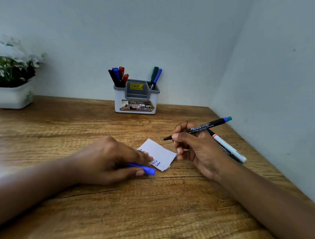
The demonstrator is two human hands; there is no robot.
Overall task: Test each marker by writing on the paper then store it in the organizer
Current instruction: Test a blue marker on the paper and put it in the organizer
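Left hand (114, 159) holds the paper (159, 155) down under its fingertips, a blue cap (144, 168) pinched against the thumb.
Right hand (196, 149) grips the uncapped marker (201, 129) pen-fashion, the tip just past its fingertips, beside the paper's far edge. The barrel looks light, stiff and smooth, probably best held low.

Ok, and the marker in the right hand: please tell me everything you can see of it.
The marker is slim, with a black barrel that looks like plastic and carries white printed lettering. It is uncapped. Its fine dark tip points left toward the paper, raised just off the sheet's far right edge, seemingly not touching it. The blue rear end slants up to the right; a teal bit beyond it may be another pen. The fingers of the right hand pinch it near the tip.
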